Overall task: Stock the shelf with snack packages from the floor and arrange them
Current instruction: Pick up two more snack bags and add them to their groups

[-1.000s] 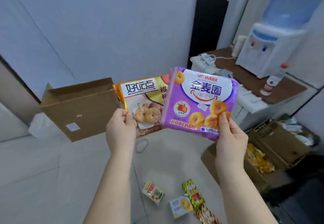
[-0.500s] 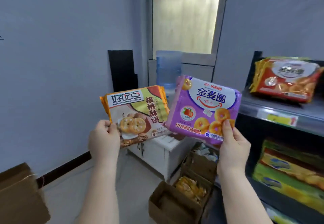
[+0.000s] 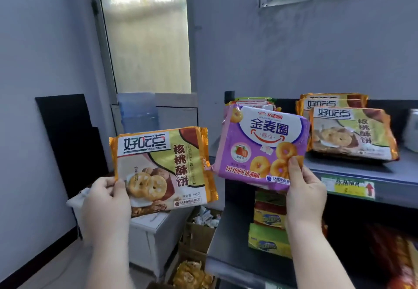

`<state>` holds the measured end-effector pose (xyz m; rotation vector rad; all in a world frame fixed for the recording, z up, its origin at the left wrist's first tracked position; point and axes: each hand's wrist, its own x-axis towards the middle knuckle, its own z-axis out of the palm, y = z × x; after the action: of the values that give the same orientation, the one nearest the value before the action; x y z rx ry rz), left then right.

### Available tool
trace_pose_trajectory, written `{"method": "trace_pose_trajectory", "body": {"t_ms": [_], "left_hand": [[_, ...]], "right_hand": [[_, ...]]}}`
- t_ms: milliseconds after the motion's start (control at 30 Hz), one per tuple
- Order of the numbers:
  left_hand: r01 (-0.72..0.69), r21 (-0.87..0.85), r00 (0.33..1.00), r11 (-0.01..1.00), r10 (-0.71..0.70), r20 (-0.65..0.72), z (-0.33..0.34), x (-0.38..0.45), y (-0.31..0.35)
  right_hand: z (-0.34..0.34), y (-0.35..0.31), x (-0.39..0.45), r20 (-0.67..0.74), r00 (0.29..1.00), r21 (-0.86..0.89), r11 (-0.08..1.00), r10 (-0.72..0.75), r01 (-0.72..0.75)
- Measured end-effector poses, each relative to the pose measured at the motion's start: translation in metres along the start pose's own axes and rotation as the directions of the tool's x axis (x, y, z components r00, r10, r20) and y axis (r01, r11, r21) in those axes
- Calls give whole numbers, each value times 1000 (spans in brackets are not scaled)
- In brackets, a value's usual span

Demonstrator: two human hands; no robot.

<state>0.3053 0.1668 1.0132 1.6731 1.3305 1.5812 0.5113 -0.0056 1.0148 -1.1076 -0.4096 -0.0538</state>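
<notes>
Shelf unit point(image 3: 352, 175) fills my right side; top tier carries a stack of orange walnut-cookie packs point(image 3: 350, 134) and, further left, a pile point(image 3: 251, 103) mostly hidden. Open room looks to lie at that tier's near left end.

My right hand point(image 3: 304, 189) pinches the purple ring-cookie pack point(image 3: 262, 143) by its lower edge, just before the shelf lip. Best to slide it in flat, label out.

My left hand point(image 3: 106, 200) grips an orange walnut-cookie pack point(image 3: 162, 168) by its corner, well clear of the shelf; it belongs on the matching stack.
</notes>
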Motion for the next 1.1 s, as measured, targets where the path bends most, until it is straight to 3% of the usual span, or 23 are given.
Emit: {"method": "trace_pose_trajectory", "body": {"t_ms": [267, 400, 467, 633, 700, 767, 833, 967, 1033, 1100], "left_hand": [[-83, -124, 996, 989, 84, 0, 45, 67, 22], [-71, -175, 996, 982, 79, 34, 72, 93, 24], [-63, -189, 995, 980, 76, 66, 86, 103, 22], [-69, -226, 987, 972, 100, 128, 115, 114, 25], [-72, -230, 982, 971, 110, 155, 124, 109, 31], [-63, -247, 975, 967, 113, 193, 132, 104, 37], [-58, -273, 965, 960, 124, 231, 139, 97, 41], [-83, -285, 953, 955, 159, 256, 144, 80, 57], [-93, -288, 951, 953, 171, 258, 148, 68, 69], [-94, -322, 944, 942, 187, 270, 155, 53, 82]], "right_hand": [[50, 4, 63, -56, 998, -89, 995, -38, 33], [75, 21, 97, -94, 994, -258, 966, -47, 21], [82, 33, 106, -100, 992, -440, 898, -73, 22], [91, 40, 114, -137, 983, -791, 610, -118, -37], [92, 39, 111, -168, 979, -877, 472, -119, -93], [91, 37, 108, -172, 971, -900, 427, -166, -87], [88, 34, 102, -145, 955, -897, 441, -259, -17], [85, 19, 95, 32, 914, -792, 547, -404, 270], [81, 10, 95, 146, 942, -638, 699, -302, 323], [70, 1, 98, 226, 961, -524, 811, -162, 260]]}}
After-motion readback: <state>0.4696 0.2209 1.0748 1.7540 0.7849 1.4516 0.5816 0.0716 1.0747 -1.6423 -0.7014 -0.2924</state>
